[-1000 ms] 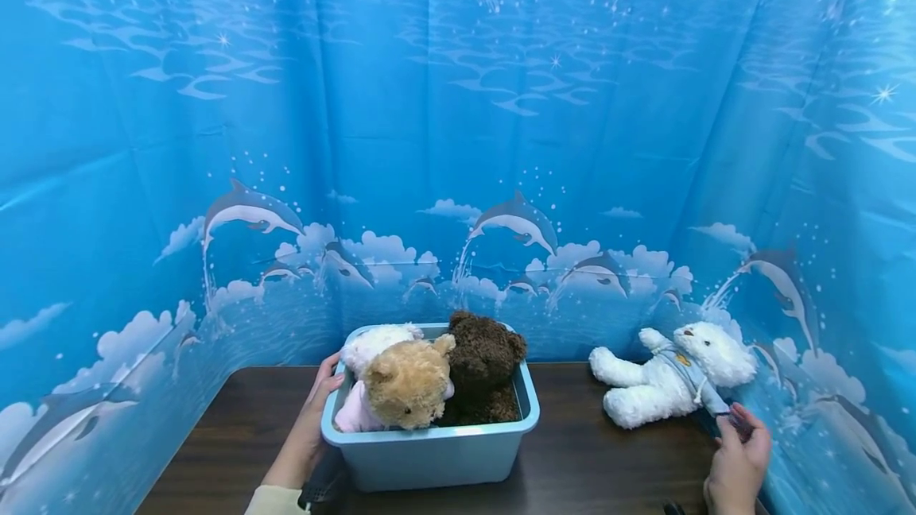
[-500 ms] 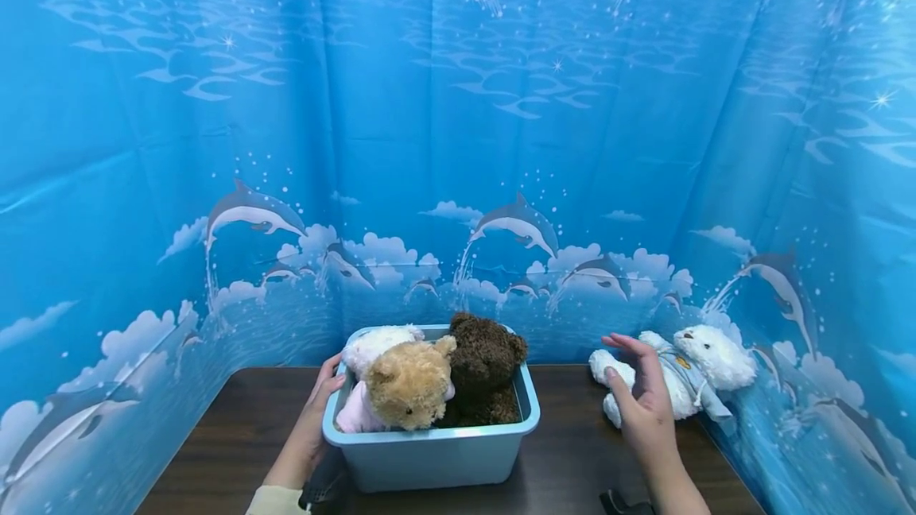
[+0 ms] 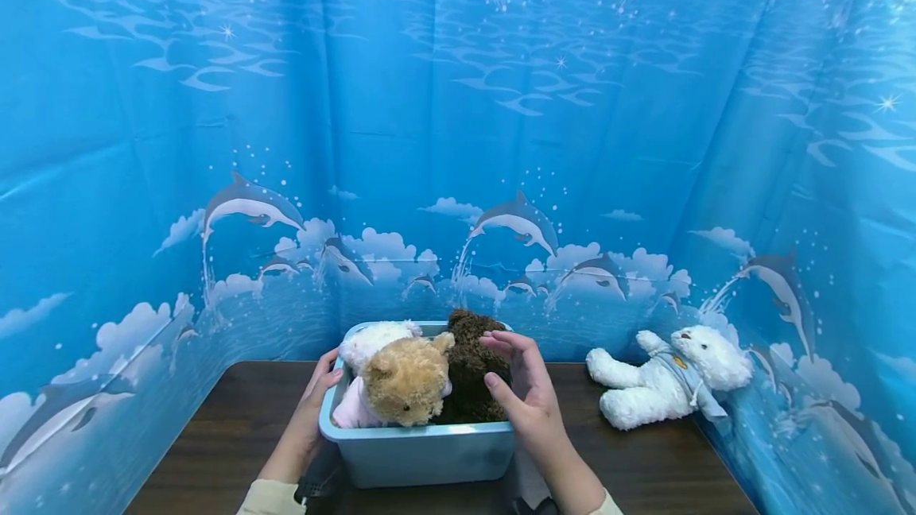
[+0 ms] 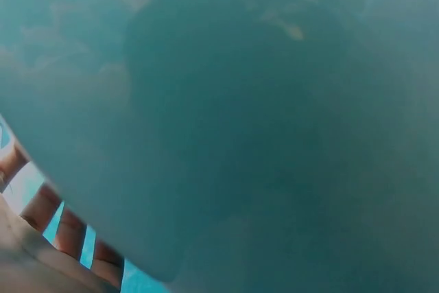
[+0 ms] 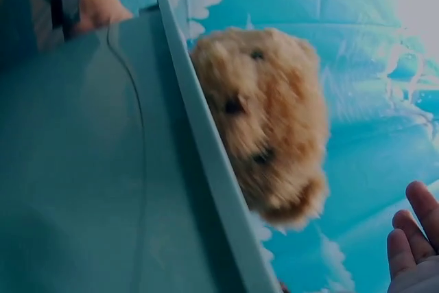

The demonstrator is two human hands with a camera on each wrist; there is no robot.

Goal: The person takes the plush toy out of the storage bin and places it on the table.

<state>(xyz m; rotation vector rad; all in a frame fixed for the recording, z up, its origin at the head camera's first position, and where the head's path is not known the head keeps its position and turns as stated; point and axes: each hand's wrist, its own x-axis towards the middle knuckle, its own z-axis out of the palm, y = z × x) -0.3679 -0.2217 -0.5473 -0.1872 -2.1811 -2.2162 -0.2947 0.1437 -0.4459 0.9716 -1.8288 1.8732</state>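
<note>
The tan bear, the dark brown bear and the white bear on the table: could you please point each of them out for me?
tan bear [image 3: 405,381], head view, on its face.
dark brown bear [image 3: 468,364], head view, on its furry body.
white bear [image 3: 647,392], head view, on its belly.

head: looked forward and down over counter [image 3: 644,475] and bin [image 3: 422,451] | left wrist: pressed close against bin wall [image 4: 260,135], blurred | right wrist: near bin rim [image 5: 206,149], facing tan bear [image 5: 271,118]; shared with head

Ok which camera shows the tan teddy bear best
The head view: the tan teddy bear sits whole in the blue bin. The right wrist view shows only its blurred face; the left wrist view shows none.
</note>
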